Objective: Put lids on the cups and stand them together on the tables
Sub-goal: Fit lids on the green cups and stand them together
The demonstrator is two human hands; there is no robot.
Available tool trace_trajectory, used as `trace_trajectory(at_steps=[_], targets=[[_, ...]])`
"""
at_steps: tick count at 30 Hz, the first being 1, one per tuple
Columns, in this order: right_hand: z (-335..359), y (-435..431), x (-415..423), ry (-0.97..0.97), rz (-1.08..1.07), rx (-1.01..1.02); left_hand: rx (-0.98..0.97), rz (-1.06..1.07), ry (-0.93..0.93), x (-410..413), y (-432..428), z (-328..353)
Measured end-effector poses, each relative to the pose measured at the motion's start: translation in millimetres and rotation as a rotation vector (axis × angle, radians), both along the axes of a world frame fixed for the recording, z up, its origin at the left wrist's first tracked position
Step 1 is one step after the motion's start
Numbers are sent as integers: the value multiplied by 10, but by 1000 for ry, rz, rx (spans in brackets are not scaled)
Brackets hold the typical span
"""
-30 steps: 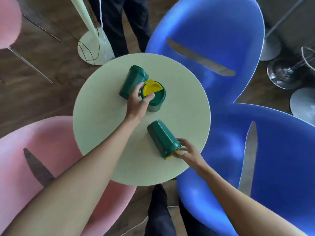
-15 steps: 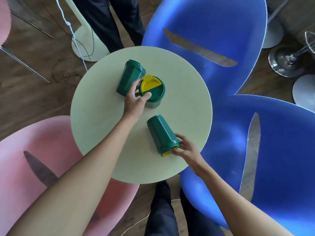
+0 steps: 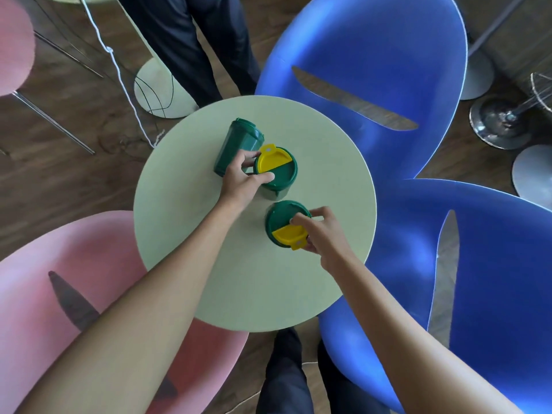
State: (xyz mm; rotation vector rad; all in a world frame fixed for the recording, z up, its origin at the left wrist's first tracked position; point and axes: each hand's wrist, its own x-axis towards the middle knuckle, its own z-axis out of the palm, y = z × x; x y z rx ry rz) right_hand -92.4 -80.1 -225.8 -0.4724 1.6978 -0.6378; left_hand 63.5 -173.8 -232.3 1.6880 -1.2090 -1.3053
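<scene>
Three dark green cups are on the round pale green table (image 3: 209, 279). One cup (image 3: 236, 144) lies on its side at the back. Beside it a lidded cup (image 3: 280, 173) stands upright, its lid green and yellow, and my left hand (image 3: 242, 180) grips its near-left rim. In front of that stands another lidded cup (image 3: 283, 222), upright, with my right hand (image 3: 321, 230) holding its lid edge by the yellow flap. The two upright cups are close together, a small gap between them.
Two blue chairs (image 3: 388, 70) crowd the table's right side, and a pink chair (image 3: 59, 294) sits at the left. A person's dark-trousered legs (image 3: 191, 40) stand behind the table. A white cord (image 3: 119, 73) trails over the wooden floor by a table base (image 3: 155, 85).
My right hand has tipped the near cup from lying on its side to standing upright, closer to the middle cup. My left hand stays on the middle cup.
</scene>
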Motion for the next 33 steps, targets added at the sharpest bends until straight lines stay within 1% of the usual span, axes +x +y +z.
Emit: trace_trajectory(at_steps=[4, 11, 16, 18, 19, 21, 22, 23, 25, 27, 28, 30, 33], targets=[[55, -180, 57, 68, 25, 45, 48, -18, 1, 34, -32, -23], [67, -288, 123, 81, 50, 55, 79, -29, 51, 61, -43, -65], [25, -278, 71, 42, 66, 67, 15, -33, 69, 78, -71, -107], [13, -289, 41, 39, 84, 77, -63, 71, 1, 132, -190, -146], [3, -294, 25, 34, 89, 80, -107, 129, -81, 165, -276, -163], [-22, -303, 11, 15, 87, 83, -171, 195, -322, 248, -502, -209], [-38, -306, 10, 8, 81, 80, -155, 189, -422, 279, -632, -222], [-52, -305, 13, 3, 73, 78, -96, 151, -493, 305, -757, -240], [-78, -308, 15, -7, 56, 74, 106, -15, -549, 335, -981, -302], [-110, -310, 12, -13, 46, 77, 283, -166, -500, 357, -1116, -393], [-119, -309, 12, -15, 44, 78, 334, -201, -458, 362, -1145, -430], [-134, -307, 11, -12, 44, 73, 368, -188, -381, 358, -1161, -485], [-137, -292, 17, -14, 38, 63, 328, -107, -346, 382, -1091, -506]])
